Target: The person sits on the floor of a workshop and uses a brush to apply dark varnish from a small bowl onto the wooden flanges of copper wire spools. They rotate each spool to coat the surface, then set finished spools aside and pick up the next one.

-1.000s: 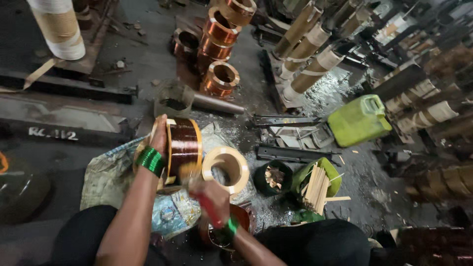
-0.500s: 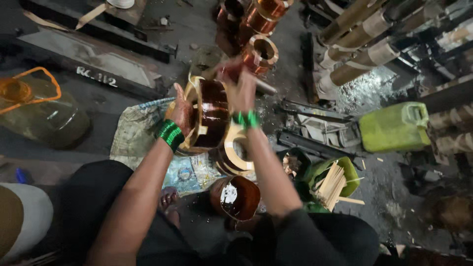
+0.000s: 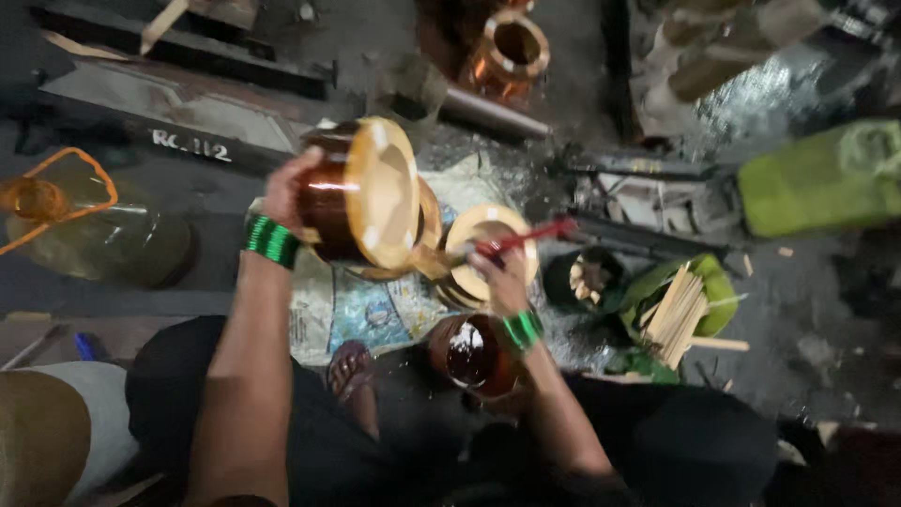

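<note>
Since a moment ago, right hand (image 3: 502, 282) dropped off the coil (image 3: 361, 202), now gripping a red brush (image 3: 526, 235) above the small pot (image 3: 474, 357); left hand (image 3: 286, 192) clasping coil, raised over paper (image 3: 357, 305). Coating likely.

Your left arm reaches forward and up, bent slightly at the wrist, which wears green bangles; your left hand (image 3: 286, 188) is raised, fingers curled in a grip with the palm facing right. Your right arm angles inward from below, green bangles at its wrist too; your right hand (image 3: 497, 272) sits lower, fingers pinched closed.
</note>
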